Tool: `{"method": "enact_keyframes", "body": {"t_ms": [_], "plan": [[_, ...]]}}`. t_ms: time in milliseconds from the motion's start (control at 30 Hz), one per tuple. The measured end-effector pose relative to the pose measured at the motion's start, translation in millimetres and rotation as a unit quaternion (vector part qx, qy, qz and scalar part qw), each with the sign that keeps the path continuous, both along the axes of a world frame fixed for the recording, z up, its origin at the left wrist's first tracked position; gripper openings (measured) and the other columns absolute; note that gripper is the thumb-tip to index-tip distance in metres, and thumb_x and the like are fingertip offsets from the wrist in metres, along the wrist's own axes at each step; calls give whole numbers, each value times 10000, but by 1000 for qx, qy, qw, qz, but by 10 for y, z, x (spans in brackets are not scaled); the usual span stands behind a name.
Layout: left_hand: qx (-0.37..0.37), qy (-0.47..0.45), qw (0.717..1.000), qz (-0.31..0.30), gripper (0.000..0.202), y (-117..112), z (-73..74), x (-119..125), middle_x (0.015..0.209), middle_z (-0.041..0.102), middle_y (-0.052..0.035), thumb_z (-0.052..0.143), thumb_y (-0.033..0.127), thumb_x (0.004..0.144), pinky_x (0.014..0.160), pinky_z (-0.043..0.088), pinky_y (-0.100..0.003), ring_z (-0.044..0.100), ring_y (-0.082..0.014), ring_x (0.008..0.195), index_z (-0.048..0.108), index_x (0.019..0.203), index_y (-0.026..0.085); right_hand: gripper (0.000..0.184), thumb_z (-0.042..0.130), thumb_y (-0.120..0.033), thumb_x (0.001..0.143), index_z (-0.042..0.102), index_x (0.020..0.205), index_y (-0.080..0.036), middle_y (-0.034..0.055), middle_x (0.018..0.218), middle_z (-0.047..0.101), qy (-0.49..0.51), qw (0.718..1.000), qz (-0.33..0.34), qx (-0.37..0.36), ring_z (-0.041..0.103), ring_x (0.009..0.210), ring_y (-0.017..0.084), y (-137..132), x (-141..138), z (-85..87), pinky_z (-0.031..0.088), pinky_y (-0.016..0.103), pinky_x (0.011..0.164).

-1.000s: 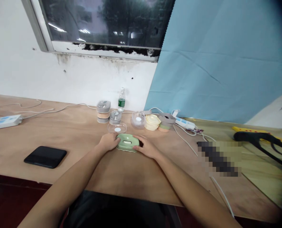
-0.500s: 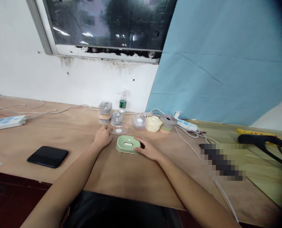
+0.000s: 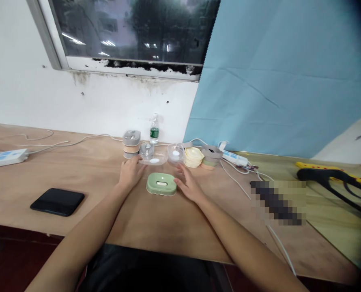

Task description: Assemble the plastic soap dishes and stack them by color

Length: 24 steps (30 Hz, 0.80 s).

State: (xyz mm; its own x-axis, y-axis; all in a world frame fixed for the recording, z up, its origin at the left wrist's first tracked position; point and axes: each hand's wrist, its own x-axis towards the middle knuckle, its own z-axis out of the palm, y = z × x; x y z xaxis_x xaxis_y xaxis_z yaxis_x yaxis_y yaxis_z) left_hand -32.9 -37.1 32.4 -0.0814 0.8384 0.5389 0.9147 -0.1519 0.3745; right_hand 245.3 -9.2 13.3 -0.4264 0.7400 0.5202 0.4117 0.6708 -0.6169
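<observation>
Basically, L hand [image 3: 129,173] pinches the clear lid [image 3: 154,161] by its left edge, beyond the green case [image 3: 161,184] on the table [image 3: 156,227]; R hand [image 3: 190,186] has open fingers beside the case. Best: lid level, light grip (thin rim, prob. flexy).

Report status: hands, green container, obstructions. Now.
Left hand gripping clear lid by left end. Right hand open at right edge of green container, which sits on table. Small gray container close behind clear lid.
</observation>
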Motion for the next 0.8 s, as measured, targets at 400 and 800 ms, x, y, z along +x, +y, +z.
{"method": "enact_keyframes", "body": {"t_ms": [400,800], "plan": [[56,-60,989,-120,498,-167,76,251,934,644,-69,426,480,915,879,401,-348,584,-202,866,490,1291,160,318,511,-471,872,643,924,-186,43,803,646,107,993,-57,-3,574,697,168,-192,-109,116,467,291,653],[-126,-198,951,-203,527,21,-93,267,947,716,-45,315,542,921,811,474,-314,635,-220,883,680,1009,172,563,471,-651,817,584,569,-158,15,492,567,-20,954,65,-292,506,471,107,27,18,-66,375,223,505]]}}
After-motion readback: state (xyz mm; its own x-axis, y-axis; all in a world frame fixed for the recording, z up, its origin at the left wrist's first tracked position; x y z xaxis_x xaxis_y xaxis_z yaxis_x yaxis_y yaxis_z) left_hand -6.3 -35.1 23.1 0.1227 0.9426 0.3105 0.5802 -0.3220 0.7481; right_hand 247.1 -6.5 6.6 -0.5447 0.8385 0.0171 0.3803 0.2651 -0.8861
